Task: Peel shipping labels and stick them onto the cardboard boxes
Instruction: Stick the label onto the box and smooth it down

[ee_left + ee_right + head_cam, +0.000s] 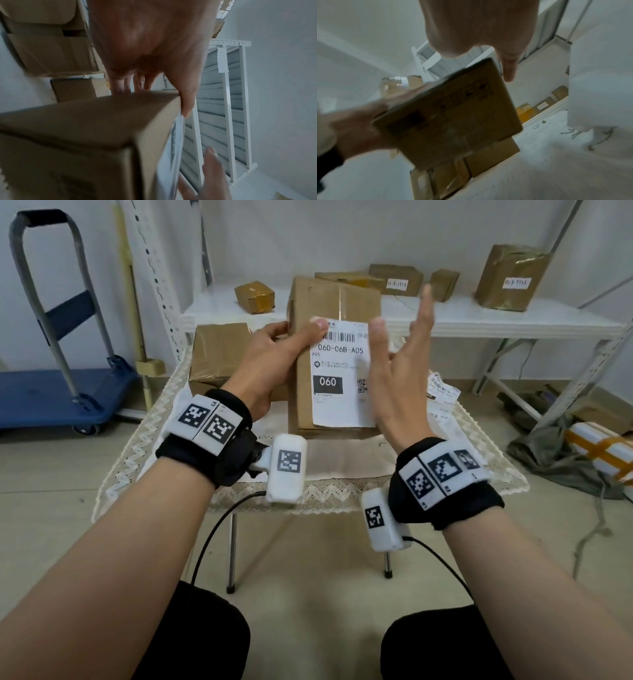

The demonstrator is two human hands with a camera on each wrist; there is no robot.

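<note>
A tall cardboard box (318, 302) stands upright over the small table. A white shipping label (339, 392) printed "060-06B-A05" lies flat on its front face. My left hand (301, 332) grips the box's upper left edge, thumb pressed on the label's top left corner and fingers behind. In the left wrist view the thumb (187, 105) bears on the label's edge (175, 142) at the box (85, 128). My right hand (402, 313) is open with straight fingers just right of the label, holding nothing. The blurred right wrist view shows the box (453, 115) and my left hand (356, 128).
A second cardboard box (219, 350) sits on the lace-covered table (342, 484) behind my left hand. Loose label sheets (442, 395) lie at the table's right. A white shelf (479, 320) behind holds several boxes. A blue hand cart (51, 392) stands left; a parcel (599, 453) lies on the floor.
</note>
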